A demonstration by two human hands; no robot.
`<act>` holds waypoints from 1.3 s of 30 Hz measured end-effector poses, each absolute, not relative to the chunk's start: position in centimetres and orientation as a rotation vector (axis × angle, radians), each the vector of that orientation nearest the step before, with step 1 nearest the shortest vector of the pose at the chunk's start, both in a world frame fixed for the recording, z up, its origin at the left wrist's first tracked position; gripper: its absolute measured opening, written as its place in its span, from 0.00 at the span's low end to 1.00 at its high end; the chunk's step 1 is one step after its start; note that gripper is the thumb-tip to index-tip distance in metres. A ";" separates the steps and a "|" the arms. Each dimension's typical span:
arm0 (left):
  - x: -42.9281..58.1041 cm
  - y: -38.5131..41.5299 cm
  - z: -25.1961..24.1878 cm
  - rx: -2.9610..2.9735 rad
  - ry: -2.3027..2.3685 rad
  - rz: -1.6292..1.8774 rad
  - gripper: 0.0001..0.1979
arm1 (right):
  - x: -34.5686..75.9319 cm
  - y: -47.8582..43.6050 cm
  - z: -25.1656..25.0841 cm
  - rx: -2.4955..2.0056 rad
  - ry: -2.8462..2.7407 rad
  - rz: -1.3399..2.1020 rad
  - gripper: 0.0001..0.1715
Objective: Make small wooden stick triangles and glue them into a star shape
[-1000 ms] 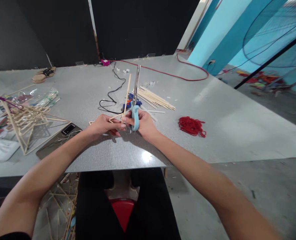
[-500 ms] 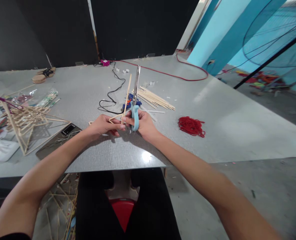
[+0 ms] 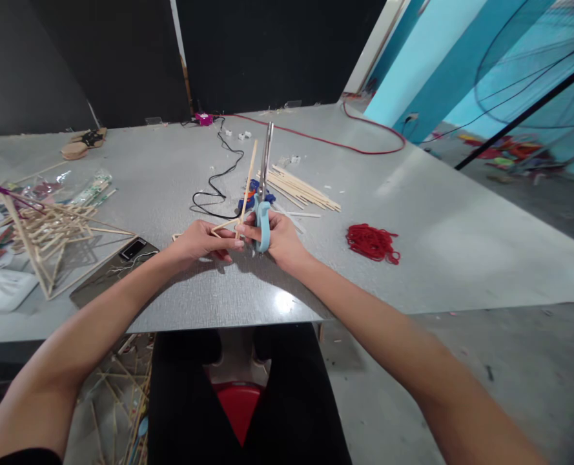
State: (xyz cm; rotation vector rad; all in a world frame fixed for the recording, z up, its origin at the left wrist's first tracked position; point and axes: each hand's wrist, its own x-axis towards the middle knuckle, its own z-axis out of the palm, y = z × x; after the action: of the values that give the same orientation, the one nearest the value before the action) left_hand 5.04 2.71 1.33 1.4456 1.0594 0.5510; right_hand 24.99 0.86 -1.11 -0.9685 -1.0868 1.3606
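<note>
My left hand (image 3: 204,242) is closed on a small frame of joined wooden sticks (image 3: 248,177), with one long stick rising from it. Light-blue-handled scissors (image 3: 263,223) are in my right hand (image 3: 281,239), blades closed and pointing away from me. My right thumb and fingertips also press on the stick joint beside my left fingertips. Just behind the hands lies a blue glue gun (image 3: 270,197), partly hidden by the scissors. Loose wooden sticks (image 3: 306,190) lie in a bundle beyond my right hand.
Red yarn (image 3: 372,243) lies to the right on the grey table (image 3: 441,258). A stick pyramid (image 3: 35,252) and a dark box (image 3: 117,271) are at left. A black cord (image 3: 225,174) runs back from the glue gun. Sticks litter the floor below.
Both hands keep the same hold on the sticks and scissors. The view has shifted very slightly; nothing else visibly differs.
</note>
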 end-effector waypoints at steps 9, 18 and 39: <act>4.7 3.0 0.6 1.524 1.005 0.577 0.16 | 25.0 0.7 -1.1 -0.976 -1.106 1.344 0.29; 4.9 2.8 0.3 1.427 1.023 0.576 0.18 | 25.0 1.2 -1.8 -1.000 -1.180 1.280 0.30; 4.9 1.9 2.2 1.559 0.928 0.761 0.15 | 26.9 2.0 -0.3 -0.974 -1.208 0.966 0.29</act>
State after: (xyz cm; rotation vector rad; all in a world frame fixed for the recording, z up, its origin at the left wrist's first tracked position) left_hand 4.90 1.92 2.17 1.5590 0.9277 0.7610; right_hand 26.95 2.03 -0.28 -0.9735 -1.2083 0.9656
